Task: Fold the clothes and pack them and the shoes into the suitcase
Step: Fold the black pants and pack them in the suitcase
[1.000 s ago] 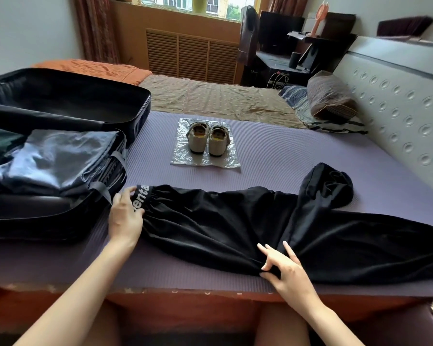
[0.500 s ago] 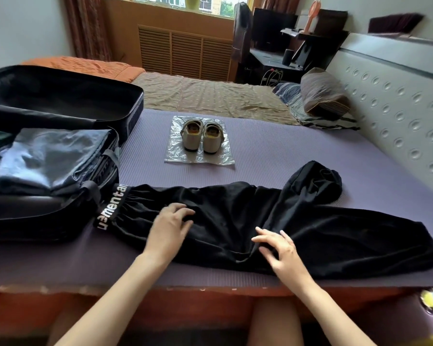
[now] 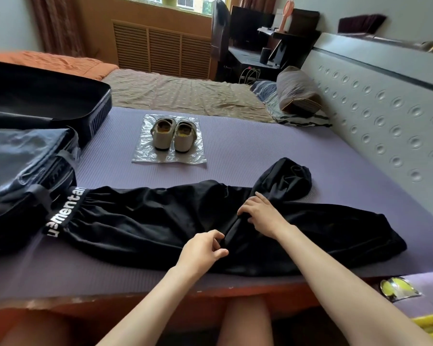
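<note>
Folding the black trousers (image 3: 135,221): left hand (image 3: 203,250) and right hand (image 3: 263,216) pinch the middle crease, fingers (image 3: 246,208) curled; next, the legs likely swing toward the waistband (image 3: 65,211).

Head view — forward, downward, close

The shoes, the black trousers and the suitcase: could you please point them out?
shoes (image 3: 163,139), head view, cream upper of the shoe nearer the suitcase.
black trousers (image 3: 145,221), head view, fabric beside the waistband.
suitcase (image 3: 99,113), head view, ribbed side wall.
</note>
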The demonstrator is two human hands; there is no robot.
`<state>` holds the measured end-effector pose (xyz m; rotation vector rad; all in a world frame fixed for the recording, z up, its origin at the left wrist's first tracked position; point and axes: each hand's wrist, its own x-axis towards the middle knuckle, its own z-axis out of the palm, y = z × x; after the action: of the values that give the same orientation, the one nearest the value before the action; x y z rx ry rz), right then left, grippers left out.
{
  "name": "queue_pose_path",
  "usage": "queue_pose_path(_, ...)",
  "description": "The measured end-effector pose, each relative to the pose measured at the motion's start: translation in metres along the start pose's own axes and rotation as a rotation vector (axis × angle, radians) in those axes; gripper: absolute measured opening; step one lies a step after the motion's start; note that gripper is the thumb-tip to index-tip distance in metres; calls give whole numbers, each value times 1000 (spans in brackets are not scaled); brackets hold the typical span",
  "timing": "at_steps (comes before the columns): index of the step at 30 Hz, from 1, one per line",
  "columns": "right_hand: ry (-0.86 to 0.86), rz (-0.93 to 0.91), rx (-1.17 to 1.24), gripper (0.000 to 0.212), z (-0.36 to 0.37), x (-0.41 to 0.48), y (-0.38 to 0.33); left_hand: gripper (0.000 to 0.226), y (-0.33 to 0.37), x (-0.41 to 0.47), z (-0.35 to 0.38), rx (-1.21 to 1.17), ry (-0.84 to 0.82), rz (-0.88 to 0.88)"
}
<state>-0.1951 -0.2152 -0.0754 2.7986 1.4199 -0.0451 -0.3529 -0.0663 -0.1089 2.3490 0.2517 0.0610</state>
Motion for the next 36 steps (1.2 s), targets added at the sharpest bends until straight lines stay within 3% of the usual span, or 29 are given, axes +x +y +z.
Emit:
queue_pose_path(7,97,-33,-77,14,-14,-18,37,11,-2,0,7,-79,69,56)
queue_pose_path(11,375,-158,-124,0,-28,-57,47,6,1,-3,0,-139,101,141)
queue_pose_path(13,492,-164,-160,7,-26,-85,48,8,-1,-3,0,-155,89,203)
queue_pose_path(21,501,65,-175,17,51,-167,37,6,-15,-13,27,75,45,453)
queue_pose_path(29,526,139,-20,20,67,-174,29,10,-18,-14,31,202,22,475)
queue_pose_path(32,588,207,166,22,64,-172,29,38,-1,-7,29,195,58,450)
queue_pose_path(36,754,389,321,18,37,-155,41,42,21,19,36,202,152,482)
